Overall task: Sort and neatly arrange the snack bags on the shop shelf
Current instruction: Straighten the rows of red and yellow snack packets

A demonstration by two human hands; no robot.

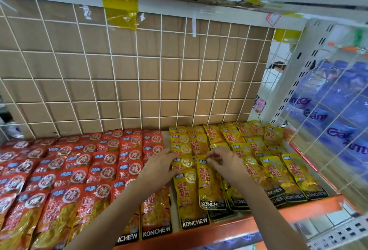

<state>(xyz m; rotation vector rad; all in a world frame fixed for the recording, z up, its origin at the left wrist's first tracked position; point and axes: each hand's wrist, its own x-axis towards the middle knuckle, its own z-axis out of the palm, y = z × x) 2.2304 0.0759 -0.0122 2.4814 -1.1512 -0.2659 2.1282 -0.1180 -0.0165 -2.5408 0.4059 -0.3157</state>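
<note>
Beneath my fingers [213, 156], my right hand [225, 162] is pinching the top edge of a glossy yellow foil snack bag [211, 188], while my left hand [159, 165] is pressing flat beside it. Tugging risks dragging the neighbouring yellow bags [185, 194] askew.

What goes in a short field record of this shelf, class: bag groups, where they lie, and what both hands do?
red bags: overlapping rows, left part of shelf
yellow bags: overlapping rows, right part
left hand: fingers flat on yellow bags' left column
right hand: pinches top of one yellow bag
wire grid: white, behind the bags, backed by cardboard
</note>
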